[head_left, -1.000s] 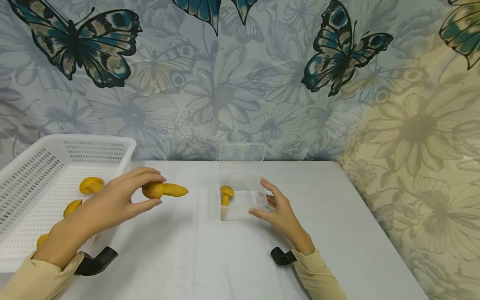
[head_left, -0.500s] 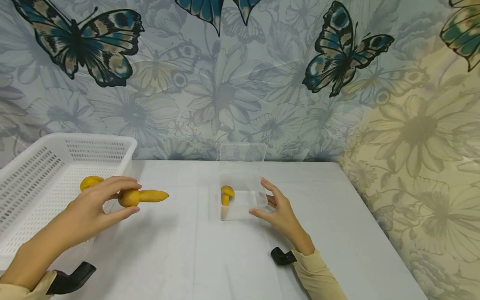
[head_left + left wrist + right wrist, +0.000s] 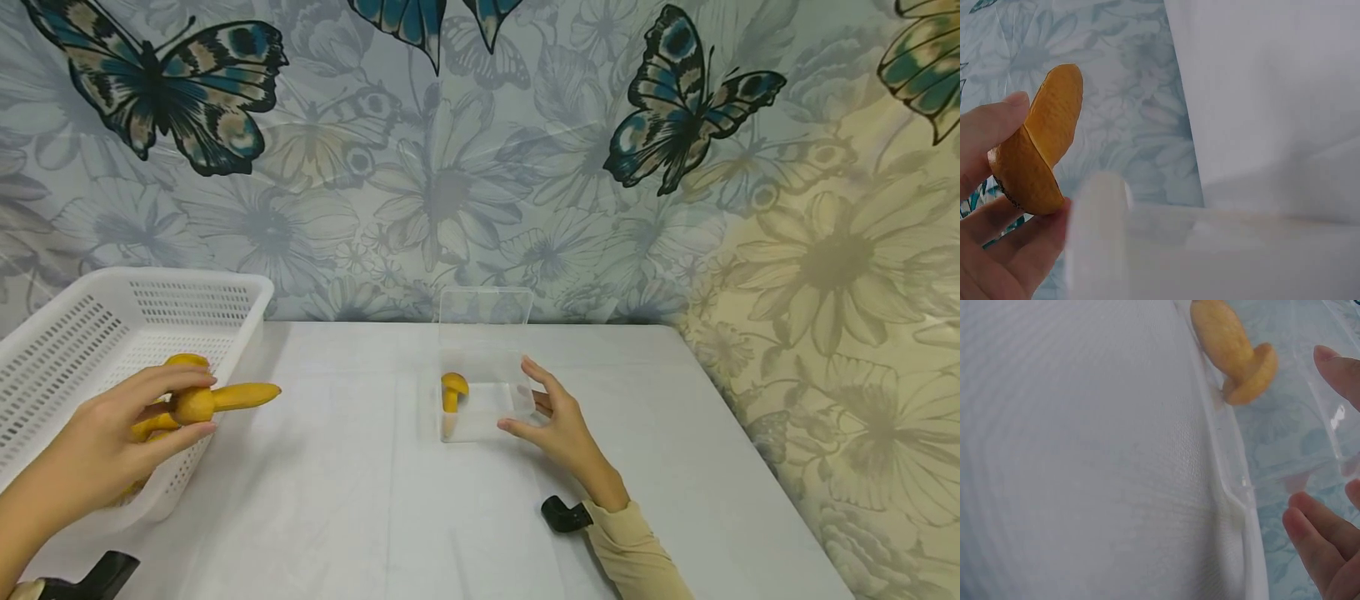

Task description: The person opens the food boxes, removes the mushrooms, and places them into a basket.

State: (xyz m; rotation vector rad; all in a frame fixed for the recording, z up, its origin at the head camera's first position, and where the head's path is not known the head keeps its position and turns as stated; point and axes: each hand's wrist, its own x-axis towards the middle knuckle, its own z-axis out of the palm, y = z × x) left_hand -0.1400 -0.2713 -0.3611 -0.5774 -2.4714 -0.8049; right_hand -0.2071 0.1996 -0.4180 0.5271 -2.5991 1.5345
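Observation:
In the head view my left hand pinches a yellow mushroom by its cap, between thumb and fingertips, at the right side of the white basket. Its stem points right. The left wrist view shows the same mushroom held above the basket's rim. A second yellow mushroom lies in the clear plastic box, against its left side, cap toward the back. My right hand rests beside the box's right wall, fingers spread and thumb near the front corner. The right wrist view has these fingertips close to the clear wall.
The white slotted basket stands at the left with more yellow mushrooms in it, partly hidden behind my left hand. The box's clear lid stands raised at the back. A white cloth covers the table, which ends at a patterned backdrop.
My left hand has moved left with the mushroom, from the middle of the table to the basket. The right hand, the box and the mushroom in it have stayed in place.

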